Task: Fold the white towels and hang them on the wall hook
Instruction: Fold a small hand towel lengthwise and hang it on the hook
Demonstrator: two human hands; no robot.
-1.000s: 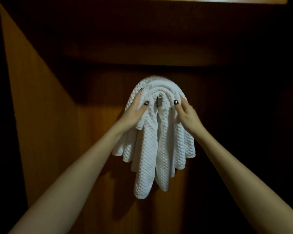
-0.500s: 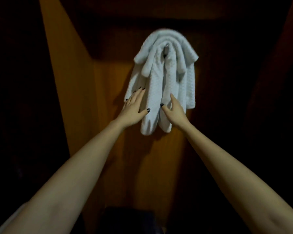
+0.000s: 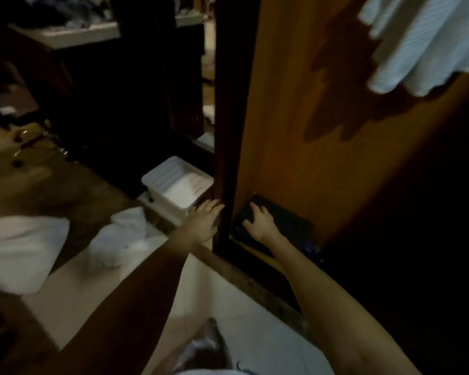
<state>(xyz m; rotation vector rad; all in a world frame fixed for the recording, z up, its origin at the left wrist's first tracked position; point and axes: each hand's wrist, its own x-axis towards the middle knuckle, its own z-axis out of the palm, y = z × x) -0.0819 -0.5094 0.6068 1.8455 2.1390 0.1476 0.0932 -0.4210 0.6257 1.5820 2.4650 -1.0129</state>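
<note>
Here I see both bare arms reaching forward and down in a dim, blurred view. My left hand (image 3: 205, 221) is spread flat with the fingers apart and holds nothing; it lies in front of the dark edge of the wooden panel (image 3: 303, 125), though I cannot tell whether it touches that edge. My right hand (image 3: 259, 223) is just right of it, fingers loosely curled and also gripping nothing, over a dark flat object (image 3: 284, 224) at the foot of the panel; contact there is unclear to me. The hung white towels (image 3: 423, 41) show only as their lower ends at the far upper right, draped against the panel and casting a ragged shadow down and to the left; the hook itself is out of view. Left of my left hand, on the floor, stands a white plastic bin (image 3: 178, 185) with something pale inside. Nearer and further left, a crumpled white towel (image 3: 125, 239) lies on the pale floor (image 3: 228, 307), and a flatter folded white cloth (image 3: 22, 247) lies at the left edge. Far off at upper left is a pale shelf (image 3: 65, 36) with blurred clutter.
</note>
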